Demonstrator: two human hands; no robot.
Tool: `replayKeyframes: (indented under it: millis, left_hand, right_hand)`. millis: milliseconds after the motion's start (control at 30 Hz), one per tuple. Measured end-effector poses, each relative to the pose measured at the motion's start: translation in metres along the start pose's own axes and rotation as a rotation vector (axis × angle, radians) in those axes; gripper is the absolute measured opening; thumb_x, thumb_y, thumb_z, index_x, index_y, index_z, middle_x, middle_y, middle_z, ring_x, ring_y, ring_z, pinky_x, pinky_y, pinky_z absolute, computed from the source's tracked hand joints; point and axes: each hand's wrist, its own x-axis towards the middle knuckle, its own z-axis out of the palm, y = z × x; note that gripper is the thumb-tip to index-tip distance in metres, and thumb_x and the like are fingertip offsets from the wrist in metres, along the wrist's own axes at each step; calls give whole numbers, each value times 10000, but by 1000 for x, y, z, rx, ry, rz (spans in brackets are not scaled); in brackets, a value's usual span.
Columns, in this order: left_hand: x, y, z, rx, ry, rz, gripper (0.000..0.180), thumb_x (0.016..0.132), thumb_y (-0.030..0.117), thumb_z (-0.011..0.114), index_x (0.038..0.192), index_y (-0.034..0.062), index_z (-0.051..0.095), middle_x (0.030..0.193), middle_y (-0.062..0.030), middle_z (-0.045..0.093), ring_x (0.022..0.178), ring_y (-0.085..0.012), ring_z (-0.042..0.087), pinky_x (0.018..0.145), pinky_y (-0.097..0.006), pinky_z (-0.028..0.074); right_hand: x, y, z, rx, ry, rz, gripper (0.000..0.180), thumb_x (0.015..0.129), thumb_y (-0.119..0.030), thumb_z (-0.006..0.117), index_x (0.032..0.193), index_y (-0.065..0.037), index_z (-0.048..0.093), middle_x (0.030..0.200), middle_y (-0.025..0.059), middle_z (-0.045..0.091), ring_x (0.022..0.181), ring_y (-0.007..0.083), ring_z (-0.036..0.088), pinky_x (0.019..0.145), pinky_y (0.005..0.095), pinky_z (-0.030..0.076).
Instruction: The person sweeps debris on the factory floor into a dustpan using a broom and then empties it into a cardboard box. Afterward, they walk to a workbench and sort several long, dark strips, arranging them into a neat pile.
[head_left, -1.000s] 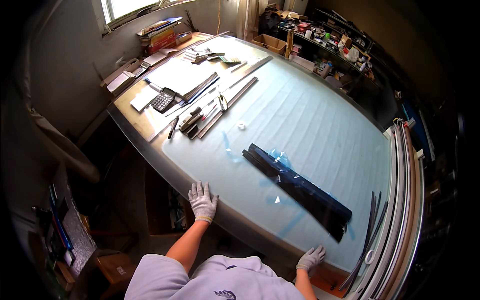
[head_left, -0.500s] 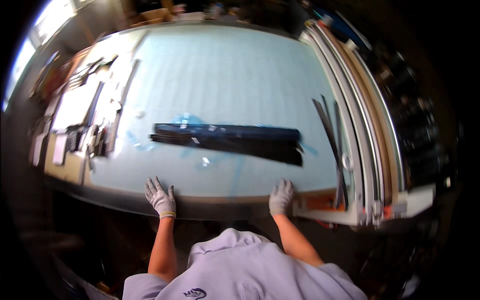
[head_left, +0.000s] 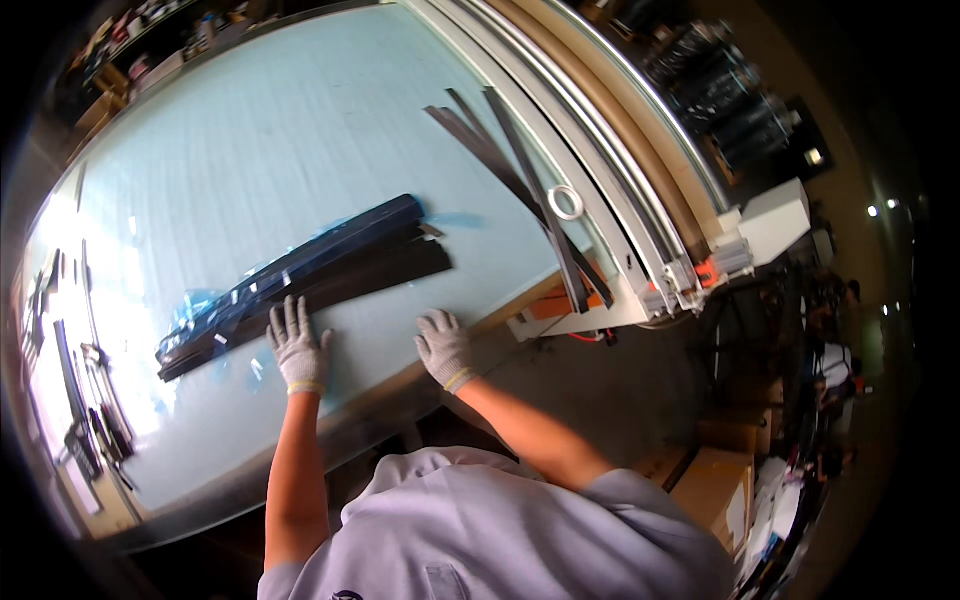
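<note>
Both hands wear pale knit gloves with yellow cuffs. My left hand (head_left: 298, 350) has its fingers spread, with the tips at the near edge of a long bundle of dark, flat strips (head_left: 330, 250); whether they press on it I cannot tell. Bits of clear and blue film cling to the bundle, which lies slanted across a large pale blue-green tabletop (head_left: 270, 120). Near the table's front edge, my right hand (head_left: 444, 347) is over the surface, thumb apart and fingers slightly bent, holding nothing. Free space separates it from the bundle's right end.
Several loose dark strips (head_left: 520, 185) lie crossed at the table's right, beside a white ring (head_left: 565, 202) like a tape roll. Metal rails and a brown roll (head_left: 620, 130) run along that side. Narrow tools and strips (head_left: 95, 400) cover the left end. Cardboard boxes (head_left: 712, 490) stand at lower right.
The view has turned to the right, so the table appears tilted. My left hand has gone from the front edge to beside the dark bundle; my right hand has moved inward over the tabletop.
</note>
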Motion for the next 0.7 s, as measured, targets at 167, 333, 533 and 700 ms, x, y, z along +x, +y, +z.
replayKeyframes:
  millis: [167,333,533,700]
  left_hand:
    - [2,24,-14,38,-17,28,756,883,378,614,1524,166,274,1590,-69,244,1461,-336,194,1185,-476,161]
    - [-2,0,20,205,148,131,604,974,398,462,1502,143,318,1551,-105,320,1403,-362,302,1151,-490,241]
    - [5,-4,13,216,105,130,631,960,404,478,1507,141,306,1560,-102,303,1419,-359,275,1158,-485,227]
    - [6,-4,5,180,60,104,654,949,409,492,1511,139,297,1567,-100,289,1433,-357,251,1165,-482,215]
  right_hand:
    - [83,-34,-3,250,-72,-462,105,793,-214,593,772,-140,664,806,69,625,856,276,617,737,432,490]
    - [188,-215,-65,-134,-711,-1025,368,881,-393,531,1126,-157,673,1203,86,637,1141,274,589,953,449,462]
    - [177,-325,-54,-105,-470,-1196,333,818,-317,586,1073,-134,697,1132,115,657,1069,285,608,917,471,472]
    - [164,-369,-36,-124,-442,-1271,310,766,-253,632,1029,-115,717,1073,140,674,1009,295,624,888,489,480]
